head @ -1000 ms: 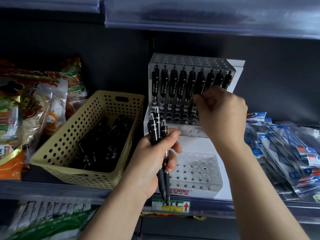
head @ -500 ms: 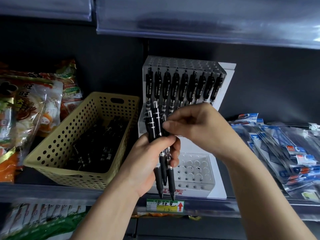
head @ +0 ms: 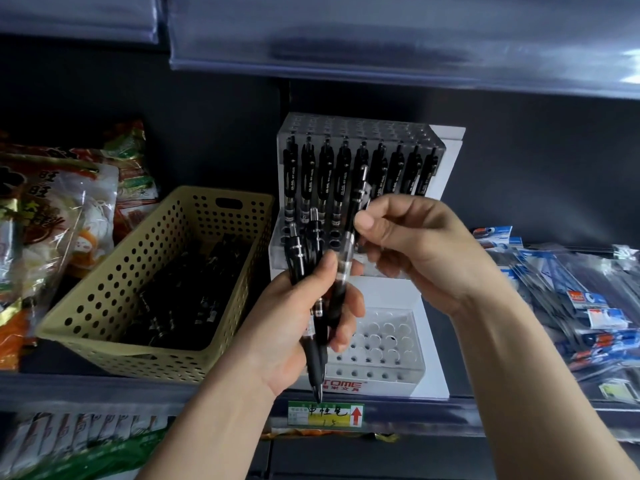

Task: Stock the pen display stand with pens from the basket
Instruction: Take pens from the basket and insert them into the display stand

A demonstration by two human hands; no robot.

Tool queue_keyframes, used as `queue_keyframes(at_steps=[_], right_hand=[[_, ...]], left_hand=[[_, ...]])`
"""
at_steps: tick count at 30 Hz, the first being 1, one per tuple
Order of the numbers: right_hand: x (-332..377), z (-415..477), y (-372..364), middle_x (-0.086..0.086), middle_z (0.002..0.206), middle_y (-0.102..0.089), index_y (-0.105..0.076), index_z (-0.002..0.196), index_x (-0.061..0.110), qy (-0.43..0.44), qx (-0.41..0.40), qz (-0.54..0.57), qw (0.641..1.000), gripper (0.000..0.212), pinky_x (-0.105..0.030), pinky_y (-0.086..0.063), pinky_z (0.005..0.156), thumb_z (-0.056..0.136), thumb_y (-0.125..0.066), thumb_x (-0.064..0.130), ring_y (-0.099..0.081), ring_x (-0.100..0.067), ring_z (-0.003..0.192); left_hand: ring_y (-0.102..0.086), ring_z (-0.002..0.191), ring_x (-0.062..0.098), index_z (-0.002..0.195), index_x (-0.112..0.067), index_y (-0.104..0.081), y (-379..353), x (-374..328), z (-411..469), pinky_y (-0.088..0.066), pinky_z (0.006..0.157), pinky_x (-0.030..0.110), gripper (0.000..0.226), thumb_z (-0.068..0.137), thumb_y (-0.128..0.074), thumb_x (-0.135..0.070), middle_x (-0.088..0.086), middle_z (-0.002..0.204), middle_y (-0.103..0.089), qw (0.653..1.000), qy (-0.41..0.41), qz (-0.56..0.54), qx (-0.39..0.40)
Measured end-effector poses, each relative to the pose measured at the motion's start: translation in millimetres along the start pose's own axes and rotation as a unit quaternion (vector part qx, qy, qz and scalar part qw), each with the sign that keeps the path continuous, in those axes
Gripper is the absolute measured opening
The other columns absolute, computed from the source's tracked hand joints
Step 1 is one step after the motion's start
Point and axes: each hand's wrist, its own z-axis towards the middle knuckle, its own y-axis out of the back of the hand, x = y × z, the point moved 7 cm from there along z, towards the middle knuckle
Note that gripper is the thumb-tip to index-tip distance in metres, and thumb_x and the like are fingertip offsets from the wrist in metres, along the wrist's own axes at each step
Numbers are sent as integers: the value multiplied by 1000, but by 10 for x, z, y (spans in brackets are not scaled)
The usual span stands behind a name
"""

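On dark shelf (head: 104, 389), basket (head: 114, 282) beside pen stand (head: 384, 344); left hand (head: 294, 341) around pens (head: 298, 252), right hand (head: 422, 251) around one pen (head: 356, 209).

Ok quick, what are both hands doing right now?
Left hand: holding a bunch of black pens.
Right hand: pinching a single pen, whose lower end is within the left hand's bunch.

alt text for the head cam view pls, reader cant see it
A left hand grips a bunch of black pens before a white pen display stand while the right hand pinches one pen sticking up above the bunch. The stand's top tier holds a row of pens; a yellow basket of pens sits at left.
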Motion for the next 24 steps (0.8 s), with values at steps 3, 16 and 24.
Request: queue_keyframes(at_steps=[3,16,24], right_hand=[[35,2,103,2,58,-62,-62,70,12,7,-63,19,998,15,-19,-37,39,65,-72,23,-53,-11,46],[275,-107,408,0,63,-67,-58,77,10,145,-220,39,964,12,-23,-50,46,82,-68,7,-64,-14,54],[395,-290,686,-3,70,-68,-59,77,21,244,-393,-142,875,13,-40,-56,54,87,-66,23,-67,-22,65]], left_hand=[[-36,39,11,95,-2,-61,23,9,8,-25,39,20,39,78,-55,-36,5,63,-57,999,-11,30,-24],[-34,38,11,105,-9,-63,86,40,32,-21,38,18,39,80,-55,-39,5,64,-58,995,-22,69,-71],[-36,41,12,105,-10,-57,78,35,40,-17,41,22,38,72,-71,-23,7,68,-54,998,-9,31,-62]])
